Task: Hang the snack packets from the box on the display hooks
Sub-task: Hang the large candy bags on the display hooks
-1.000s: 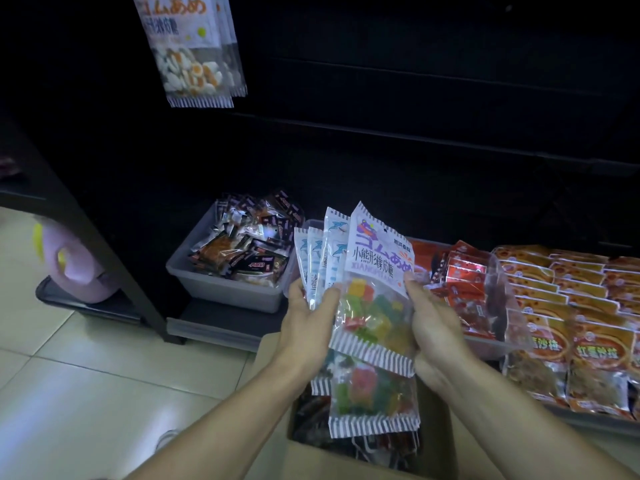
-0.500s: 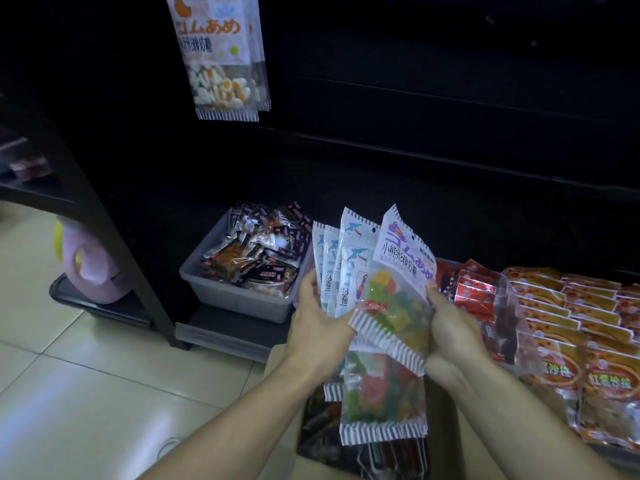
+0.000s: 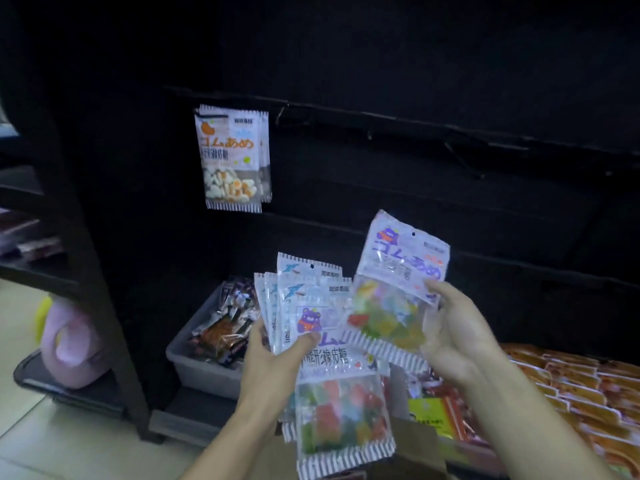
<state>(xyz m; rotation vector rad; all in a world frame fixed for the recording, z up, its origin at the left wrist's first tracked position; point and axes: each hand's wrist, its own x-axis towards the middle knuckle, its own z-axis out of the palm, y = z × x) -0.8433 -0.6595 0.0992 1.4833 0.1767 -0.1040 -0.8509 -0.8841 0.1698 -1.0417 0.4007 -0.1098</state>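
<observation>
**Dark Display Wall, Packets in Both Hands**

Black, dimly lit display wall [image 3: 415,81] across the background, crossed by horizontal rails. Empty display hooks [image 3: 464,161] barely made out along the upper rail, toward its right end. Hung packets [image 3: 231,157] of white-and-orange sweets seen near that rail's left end, several deep on one hook.

Left hand [image 3: 273,362] closed round a fanned stack of snack packets [image 3: 311,327], thumb laid across the front one, fingers hidden behind. Front packet clear-windowed, with coloured gummies and a striped bottom edge, hanging down over the box [image 3: 415,441]. Cardboard box glimpsed only in part at the frame's bottom edge, under the stack.

Right hand [image 3: 453,327] gripping a single gummy packet [image 3: 398,289] by its right edge, thumb in front, fingers curled behind. Packet tilted, raised above and to the right of the stack, its lower left corner overlapping the stack's front; punched hole visible at its top.

Grey bin [image 3: 204,365] of dark-wrapped snacks set on the lowest shelf's left end. Rows of orange packets [image 3: 571,393] laid along the shelf's right side. Pink container [image 3: 72,341] resting on a low tray by the tiled floor [image 3: 52,445].
</observation>
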